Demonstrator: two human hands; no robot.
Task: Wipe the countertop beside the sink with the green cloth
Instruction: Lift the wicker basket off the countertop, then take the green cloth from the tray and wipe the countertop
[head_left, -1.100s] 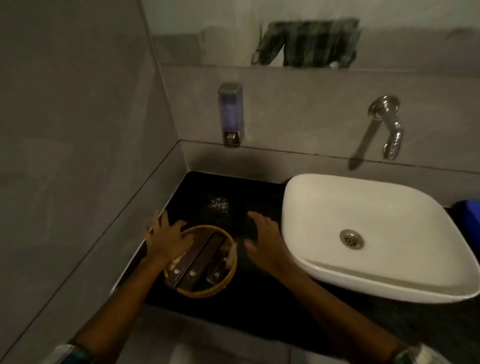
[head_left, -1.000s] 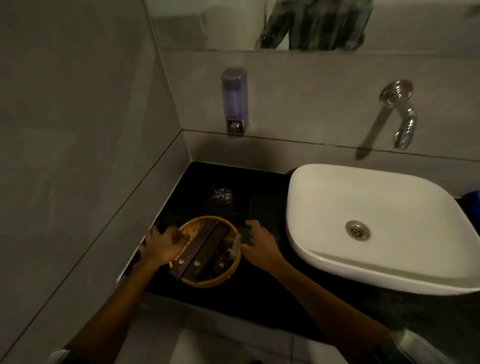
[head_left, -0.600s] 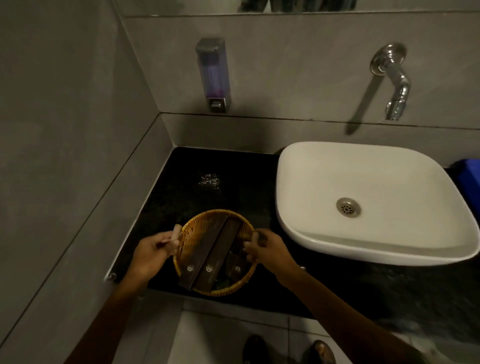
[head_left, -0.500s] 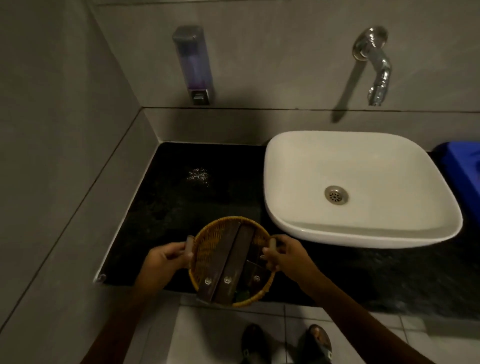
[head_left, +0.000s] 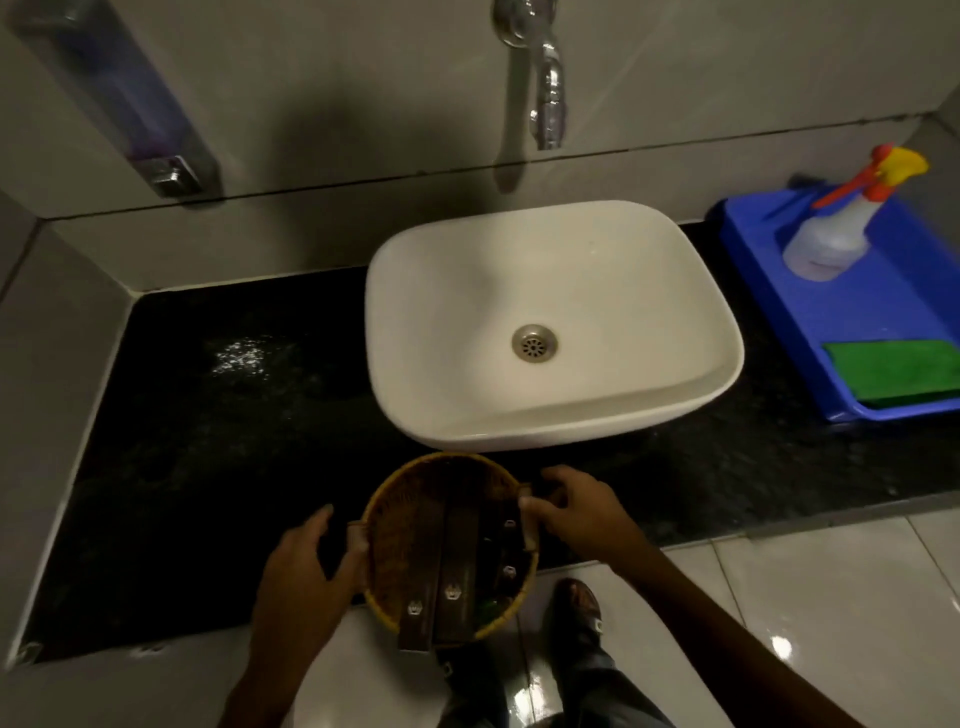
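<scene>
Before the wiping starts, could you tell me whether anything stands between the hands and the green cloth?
Both hands, left hand and right hand, are occupied gripping the wicker basket. The green cloth lies in the blue tray beyond the sink; nothing covers it.

One sink (head_left: 597, 291), one basket (head_left: 410, 499), one green cloth (head_left: 893, 366), one spray bottle (head_left: 836, 234)

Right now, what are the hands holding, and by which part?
Both hands hold the wicker basket by its side handles: left hand on the left one, right hand on the right.
</scene>
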